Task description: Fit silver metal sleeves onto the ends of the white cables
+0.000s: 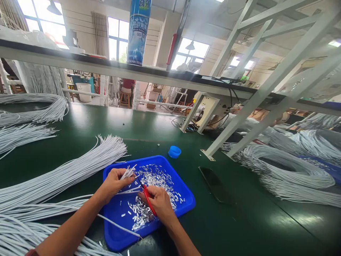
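Note:
My left hand point(116, 183) is closed around the ends of several white cables point(128, 172), above the left part of a blue tray point(112, 233). In my right hand point(159, 202) is a red-handled cutting tool point(149, 201), its dark tip pointing up and left toward the cable ends. Whether the tip touches a cable I cannot tell. Small shiny metal pieces point(157, 179) lie scattered in the tray beneath both hands. A few loose cables point(121, 226) cross the tray's left side under my left wrist.
Bundles of white cable point(69, 170) lie on the green table point(170, 133) to the left, and coiled ones point(298, 167) to the right. A blue cap point(174, 152) and a dark phone point(217, 185) sit beyond and right of the tray. Slanted metal struts point(239, 121) and a spray can point(138, 33) stand behind.

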`<action>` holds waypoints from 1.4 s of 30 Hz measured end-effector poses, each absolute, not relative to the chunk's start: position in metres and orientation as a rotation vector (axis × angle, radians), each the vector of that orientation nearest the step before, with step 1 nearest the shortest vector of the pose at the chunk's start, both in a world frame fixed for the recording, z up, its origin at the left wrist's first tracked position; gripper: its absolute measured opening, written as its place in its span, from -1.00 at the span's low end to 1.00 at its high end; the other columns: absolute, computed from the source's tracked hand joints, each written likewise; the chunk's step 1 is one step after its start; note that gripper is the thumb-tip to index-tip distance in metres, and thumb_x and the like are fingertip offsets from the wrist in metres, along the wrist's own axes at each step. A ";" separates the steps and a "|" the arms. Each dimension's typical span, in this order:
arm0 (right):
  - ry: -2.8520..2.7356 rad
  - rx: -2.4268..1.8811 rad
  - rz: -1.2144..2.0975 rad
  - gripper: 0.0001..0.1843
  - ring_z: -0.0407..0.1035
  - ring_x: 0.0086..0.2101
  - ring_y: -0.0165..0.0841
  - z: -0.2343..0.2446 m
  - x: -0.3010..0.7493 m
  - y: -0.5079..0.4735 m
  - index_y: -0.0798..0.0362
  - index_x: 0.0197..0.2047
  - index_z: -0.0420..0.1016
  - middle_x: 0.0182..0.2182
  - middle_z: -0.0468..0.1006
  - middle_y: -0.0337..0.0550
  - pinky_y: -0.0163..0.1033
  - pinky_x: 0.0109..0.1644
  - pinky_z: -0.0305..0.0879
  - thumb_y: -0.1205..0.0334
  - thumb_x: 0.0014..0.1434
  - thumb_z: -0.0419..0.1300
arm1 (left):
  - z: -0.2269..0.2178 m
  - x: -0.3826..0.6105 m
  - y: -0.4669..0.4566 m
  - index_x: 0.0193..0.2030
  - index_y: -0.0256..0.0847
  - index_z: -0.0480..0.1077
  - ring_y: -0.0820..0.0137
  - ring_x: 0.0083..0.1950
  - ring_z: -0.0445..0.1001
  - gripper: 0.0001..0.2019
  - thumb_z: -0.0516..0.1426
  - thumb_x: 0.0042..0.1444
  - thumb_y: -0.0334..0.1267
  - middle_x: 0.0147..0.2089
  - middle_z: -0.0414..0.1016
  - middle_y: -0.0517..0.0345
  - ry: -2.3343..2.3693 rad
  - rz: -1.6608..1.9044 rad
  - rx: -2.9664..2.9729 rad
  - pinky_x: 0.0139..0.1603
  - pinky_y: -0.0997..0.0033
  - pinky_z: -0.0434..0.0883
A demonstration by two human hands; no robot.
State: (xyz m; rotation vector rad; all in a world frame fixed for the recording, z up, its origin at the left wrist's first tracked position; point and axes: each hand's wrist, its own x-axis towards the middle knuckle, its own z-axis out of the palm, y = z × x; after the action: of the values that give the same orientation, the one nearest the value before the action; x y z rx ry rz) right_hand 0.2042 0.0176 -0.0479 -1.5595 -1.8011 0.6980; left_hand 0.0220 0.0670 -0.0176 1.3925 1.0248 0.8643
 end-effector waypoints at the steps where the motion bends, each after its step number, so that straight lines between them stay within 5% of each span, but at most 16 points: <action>1: -1.788 -1.533 0.747 -0.52 -0.01 -0.61 -0.50 -0.049 0.205 0.018 0.08 -0.73 0.08 -0.70 0.07 -0.36 -0.35 -0.54 -0.18 0.01 0.04 0.14 | -0.016 0.022 0.067 -0.37 -0.34 0.50 0.53 -0.57 0.10 -0.67 0.25 -0.14 -0.06 -0.62 0.22 0.30 1.023 0.874 1.423 -0.52 0.51 0.05; 10: -1.753 -1.375 1.005 -0.67 0.16 -0.54 -0.45 -0.050 0.205 0.019 0.11 -0.56 0.42 -0.62 0.31 -0.29 -0.39 -0.48 0.01 0.02 0.04 0.16 | -0.015 0.018 0.069 -0.37 -0.29 0.50 0.38 -0.37 0.33 -0.75 0.19 -0.03 -0.11 -0.40 0.42 0.14 0.947 0.912 1.639 -0.33 0.46 0.23; 20: -1.712 -1.453 0.960 -0.54 -0.01 -0.62 -0.51 -0.051 0.202 0.016 0.09 -0.70 0.22 -0.70 0.09 -0.36 -0.36 -0.55 -0.12 -0.03 0.06 0.11 | -0.015 0.020 0.067 -0.45 -0.27 0.49 0.43 -0.44 0.29 -0.81 0.22 -0.06 -0.16 -0.51 0.34 0.22 1.030 0.953 1.766 -0.39 0.48 0.19; 29: -1.832 -1.492 0.717 -0.71 0.22 -0.51 -0.42 -0.047 0.209 0.022 0.08 -0.56 0.46 -0.55 0.40 -0.25 -0.35 -0.44 0.06 0.02 -0.03 0.22 | -0.016 0.024 0.067 -0.47 -0.34 0.48 0.54 -0.60 0.20 -0.70 0.31 -0.22 -0.10 -0.63 0.34 0.23 0.893 0.719 1.095 -0.52 0.51 0.12; 37: -1.160 -1.215 1.228 -0.63 0.04 -0.64 -0.50 -0.045 0.189 0.023 0.12 -0.33 0.48 -0.67 0.22 -0.34 -0.37 -0.57 -0.02 -0.05 -0.01 0.17 | -0.017 0.025 0.063 -0.53 -0.32 0.47 0.50 -0.51 0.21 -0.71 0.27 -0.17 -0.08 -0.59 0.33 0.25 0.845 0.714 1.288 -0.43 0.49 0.15; 42: -1.341 -1.274 0.692 -0.72 0.19 -0.48 -0.38 -0.041 0.177 0.016 0.07 -0.59 0.34 -0.58 0.31 -0.21 -0.30 -0.42 0.14 0.06 -0.01 0.17 | -0.022 0.029 0.061 -0.59 -0.33 0.45 0.48 -0.53 0.21 -0.69 0.26 -0.18 -0.07 -0.63 0.28 0.28 0.969 0.739 1.411 -0.49 0.49 0.14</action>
State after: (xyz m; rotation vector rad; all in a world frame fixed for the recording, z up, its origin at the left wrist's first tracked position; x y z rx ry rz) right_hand 0.1769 0.0164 -0.0412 -1.2745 -1.3412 0.6925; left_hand 0.0295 0.0606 -0.0225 1.4113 0.9689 0.7388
